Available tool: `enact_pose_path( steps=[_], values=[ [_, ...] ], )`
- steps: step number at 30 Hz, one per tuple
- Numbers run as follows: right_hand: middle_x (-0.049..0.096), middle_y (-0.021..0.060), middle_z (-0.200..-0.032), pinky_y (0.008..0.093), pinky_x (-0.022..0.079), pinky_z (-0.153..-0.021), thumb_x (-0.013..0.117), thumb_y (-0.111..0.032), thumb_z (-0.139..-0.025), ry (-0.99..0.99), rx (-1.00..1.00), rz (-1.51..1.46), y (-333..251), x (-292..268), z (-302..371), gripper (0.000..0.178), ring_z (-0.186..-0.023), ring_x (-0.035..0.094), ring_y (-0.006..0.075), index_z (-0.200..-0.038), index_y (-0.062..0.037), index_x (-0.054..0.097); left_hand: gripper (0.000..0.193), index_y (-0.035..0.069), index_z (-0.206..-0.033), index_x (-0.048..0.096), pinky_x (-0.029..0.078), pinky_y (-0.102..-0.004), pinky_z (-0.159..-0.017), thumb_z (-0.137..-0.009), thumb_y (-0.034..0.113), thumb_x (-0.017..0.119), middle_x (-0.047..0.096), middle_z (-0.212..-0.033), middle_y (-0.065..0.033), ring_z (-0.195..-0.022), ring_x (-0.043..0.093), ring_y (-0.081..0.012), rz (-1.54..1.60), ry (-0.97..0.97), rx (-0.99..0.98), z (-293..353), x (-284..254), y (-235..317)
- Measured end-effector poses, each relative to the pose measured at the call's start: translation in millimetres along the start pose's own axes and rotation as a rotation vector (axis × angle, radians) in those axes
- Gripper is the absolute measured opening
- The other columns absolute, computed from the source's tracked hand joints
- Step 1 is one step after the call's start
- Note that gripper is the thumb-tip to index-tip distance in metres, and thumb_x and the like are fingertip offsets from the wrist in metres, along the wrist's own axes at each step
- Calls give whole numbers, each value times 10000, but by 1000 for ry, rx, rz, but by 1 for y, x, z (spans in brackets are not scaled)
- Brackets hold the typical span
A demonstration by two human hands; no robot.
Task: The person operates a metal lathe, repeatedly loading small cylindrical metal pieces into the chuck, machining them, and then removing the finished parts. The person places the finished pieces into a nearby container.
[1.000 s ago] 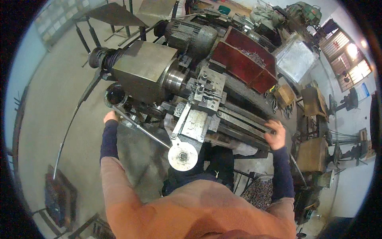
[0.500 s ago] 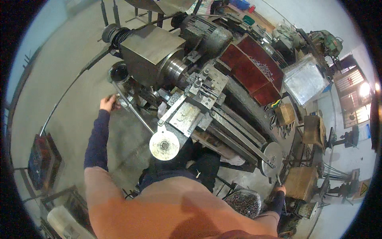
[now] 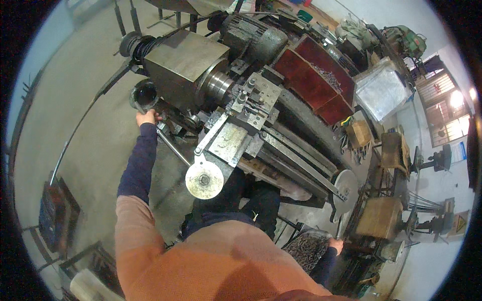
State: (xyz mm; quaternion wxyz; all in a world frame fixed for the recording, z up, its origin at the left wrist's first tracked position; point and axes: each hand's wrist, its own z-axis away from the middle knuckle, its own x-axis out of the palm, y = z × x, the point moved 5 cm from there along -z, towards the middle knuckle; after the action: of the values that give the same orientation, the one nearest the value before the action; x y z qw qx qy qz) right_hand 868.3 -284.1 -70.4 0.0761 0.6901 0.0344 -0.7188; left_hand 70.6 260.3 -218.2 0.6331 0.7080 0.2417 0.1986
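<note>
Grasping lathe lever [image 3: 168,143], left hand [image 3: 146,118] grip clenched; right hand [image 3: 335,245] grip unclear.

Handwheel [image 3: 204,179] before lathe [image 3: 236,100]

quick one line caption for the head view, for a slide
Person at a metal lathe, left hand on a lever by the headstock, right hand lowered near a bin of dark metal swarf.

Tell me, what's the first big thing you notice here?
A big grey metal lathe fills the middle, with a round silvery handwheel sticking out toward the person. The left hand reaches up to the machine's near left end, beside a dark round opening. The right hand hangs low on the right, by a heap of dark metal shavings.
</note>
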Motion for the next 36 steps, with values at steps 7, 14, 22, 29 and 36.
enact_pose_path(
  steps=[7,14,22,29,36],
  values=[
    [608,215,-969,447,447,-799,644,-377,-600,9,-16,-30,14,8,-1,539,-922,569,380,-1017,-39,598,309,-89,-934,401,489,-335,-374,-681,-27,567,552,-607,-158,-435,566,-226,-24,4,8,4,7,15],
    [621,184,-938,445,458,-764,626,-383,-637,88,-94,-27,20,17,-10,446,-887,583,365,-953,-68,627,225,-119,-850,421,485,-355,-384,-684,-23,538,555,-610,-183,-454,577,-261,-37,48,-212,12,3,47],
    [639,139,-915,434,479,-742,653,-401,-639,160,-161,177,2,-10,-135,406,-867,610,314,-919,-107,642,156,-152,-742,447,477,-380,-395,-689,-15,499,559,-613,-214,-478,590,-307,9,25,-430,-11,-9,52],
    [630,181,-949,430,488,-762,603,-379,-686,103,-61,197,36,14,-102,403,-873,607,364,-892,-35,645,270,-172,-807,351,509,-460,-471,-670,-8,517,543,-688,-286,-521,580,-378,198,-16,-310,10,-122,27],
    [630,191,-915,425,472,-780,641,-350,-658,-93,-139,84,27,14,-50,372,-903,597,351,-840,-26,654,254,-136,-898,371,533,-410,-487,-674,-57,460,553,-683,-235,-521,586,-325,158,454,-381,114,-173,84]
  ],
)
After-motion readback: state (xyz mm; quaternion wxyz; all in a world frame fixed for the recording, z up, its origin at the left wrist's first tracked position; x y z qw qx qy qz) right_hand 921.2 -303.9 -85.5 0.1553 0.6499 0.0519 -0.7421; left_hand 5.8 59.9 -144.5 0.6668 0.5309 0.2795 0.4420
